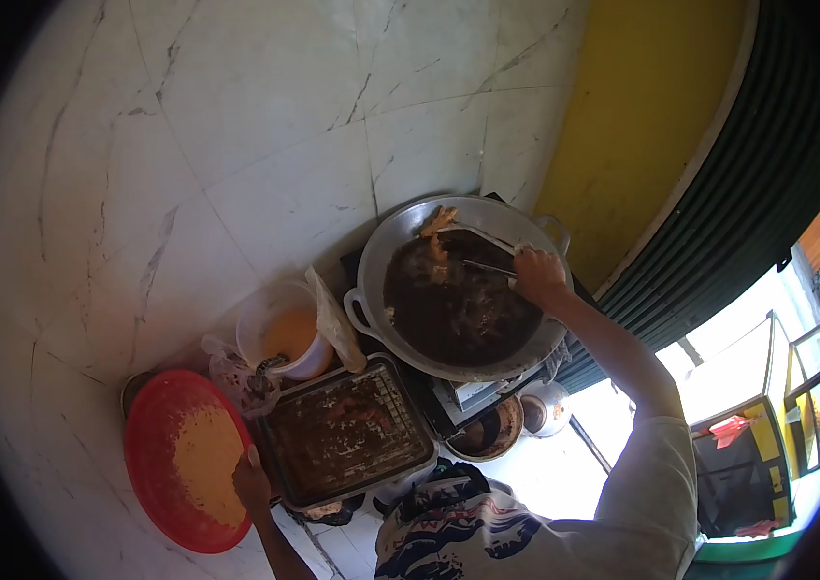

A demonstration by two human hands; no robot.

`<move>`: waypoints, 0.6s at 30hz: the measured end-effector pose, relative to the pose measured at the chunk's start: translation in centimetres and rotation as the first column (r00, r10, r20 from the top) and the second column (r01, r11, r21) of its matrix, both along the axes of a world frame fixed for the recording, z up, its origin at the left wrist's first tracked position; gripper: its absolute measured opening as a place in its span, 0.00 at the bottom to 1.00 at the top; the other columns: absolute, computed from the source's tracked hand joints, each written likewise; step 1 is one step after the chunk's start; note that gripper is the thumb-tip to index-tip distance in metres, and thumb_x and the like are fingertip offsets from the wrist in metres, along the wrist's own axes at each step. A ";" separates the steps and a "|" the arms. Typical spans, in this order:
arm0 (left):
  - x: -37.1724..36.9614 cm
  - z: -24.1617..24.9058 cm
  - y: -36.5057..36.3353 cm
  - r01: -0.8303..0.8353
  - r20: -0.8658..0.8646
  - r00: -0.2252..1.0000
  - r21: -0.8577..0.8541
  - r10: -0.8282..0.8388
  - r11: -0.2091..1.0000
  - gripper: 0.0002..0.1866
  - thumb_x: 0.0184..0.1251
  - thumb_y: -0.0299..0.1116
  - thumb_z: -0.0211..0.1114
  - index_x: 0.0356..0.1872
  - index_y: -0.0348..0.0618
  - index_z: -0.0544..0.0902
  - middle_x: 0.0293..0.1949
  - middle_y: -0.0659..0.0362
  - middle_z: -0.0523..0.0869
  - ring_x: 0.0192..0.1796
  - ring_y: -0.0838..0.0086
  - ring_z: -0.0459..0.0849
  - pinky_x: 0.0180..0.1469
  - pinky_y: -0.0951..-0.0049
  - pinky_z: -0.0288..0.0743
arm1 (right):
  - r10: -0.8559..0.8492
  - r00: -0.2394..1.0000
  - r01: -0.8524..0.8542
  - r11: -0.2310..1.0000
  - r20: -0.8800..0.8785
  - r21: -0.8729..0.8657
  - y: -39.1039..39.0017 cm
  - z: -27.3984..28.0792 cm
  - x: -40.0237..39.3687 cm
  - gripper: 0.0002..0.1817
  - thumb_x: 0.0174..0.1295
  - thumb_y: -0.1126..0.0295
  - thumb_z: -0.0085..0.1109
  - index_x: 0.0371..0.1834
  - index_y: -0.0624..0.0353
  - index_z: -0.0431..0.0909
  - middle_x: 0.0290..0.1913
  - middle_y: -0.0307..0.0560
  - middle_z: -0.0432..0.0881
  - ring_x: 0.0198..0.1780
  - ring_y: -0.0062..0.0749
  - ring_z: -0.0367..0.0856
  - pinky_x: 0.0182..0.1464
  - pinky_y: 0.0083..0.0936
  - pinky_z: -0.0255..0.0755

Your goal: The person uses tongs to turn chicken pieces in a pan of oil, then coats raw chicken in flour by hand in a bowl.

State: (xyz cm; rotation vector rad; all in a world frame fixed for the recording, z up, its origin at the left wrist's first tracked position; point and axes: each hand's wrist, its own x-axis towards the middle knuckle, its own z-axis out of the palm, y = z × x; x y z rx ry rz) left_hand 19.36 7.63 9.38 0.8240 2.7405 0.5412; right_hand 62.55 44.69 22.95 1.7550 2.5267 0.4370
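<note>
My right hand (pixel 538 275) is closed round a pair of metal tongs (pixel 489 267) over a large wok (pixel 371 295) of dark, bubbling oil (pixel 463 314). The two arms of the tongs are spread, and the upper tip reaches a golden-brown fried piece (pixel 439 221) near the far side. Another orange-brown piece (pixel 439 253) lies just below it. At lower left, my left hand (pixel 252 480) grips the near rim of a red basin (pixel 154 464), its fingers partly hidden. Pale yellow flour-like powder (pixel 205 464) covers part of the basin.
Between basin and wok sits an oily metal tray with a wire rack (pixel 347 430). Behind it are a white bucket (pixel 253 314) of orange liquid and plastic bags (pixel 332 319). A tiled wall (pixel 265 145) rises behind; brown pots (pixel 492 430) stand below the stove.
</note>
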 end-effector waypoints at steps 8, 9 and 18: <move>0.0 -0.2 -0.1 0.025 -0.006 1.000 0.078 -0.025 0.997 0.33 0.69 0.60 0.42 0.44 0.37 0.81 0.40 0.41 0.83 0.46 0.43 0.80 0.47 0.49 0.72 | -0.097 0.995 0.098 0.993 0.017 -0.063 -0.9 3.0 0.4 0.19 0.46 0.58 0.69 0.36 0.61 0.82 0.41 0.50 0.82 0.45 0.40 0.83 0.45 0.35 0.78; 0.0 -0.1 -0.1 0.025 -0.003 1.000 0.075 -0.025 0.997 0.33 0.69 0.60 0.42 0.44 0.37 0.81 0.40 0.41 0.83 0.46 0.43 0.80 0.47 0.49 0.72 | -0.118 0.992 0.121 0.991 0.039 -0.064 -1.0 3.3 0.7 0.18 0.46 0.58 0.69 0.36 0.60 0.83 0.41 0.50 0.82 0.45 0.40 0.83 0.45 0.35 0.78; -0.2 -0.4 -0.2 0.022 0.006 1.000 0.054 -0.023 0.998 0.33 0.70 0.60 0.42 0.44 0.35 0.81 0.40 0.40 0.83 0.46 0.43 0.80 0.47 0.51 0.71 | -0.121 0.976 0.158 0.966 0.181 -0.206 -3.3 5.5 3.4 0.18 0.41 0.60 0.71 0.36 0.55 0.83 0.37 0.49 0.84 0.43 0.41 0.84 0.44 0.35 0.79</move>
